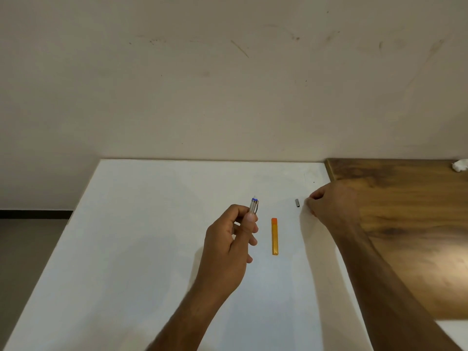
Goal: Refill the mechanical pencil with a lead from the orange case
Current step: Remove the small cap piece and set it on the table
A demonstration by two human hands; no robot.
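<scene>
My left hand holds the silver mechanical pencil upright over the white table, its blue-ringed white top end poking up above my fingers; the lower part is hidden in my fist. The orange lead case lies flat on the table just right of that hand, long axis pointing away from me. A small dark grey cap lies farther back right. My right hand rests on the table right beside the cap, fingers curled in; whether it holds anything is hidden.
The white table meets a beige wall at the back. A dark wooden surface adjoins it on the right, with a crumpled white scrap at its far edge. Floor shows at the left.
</scene>
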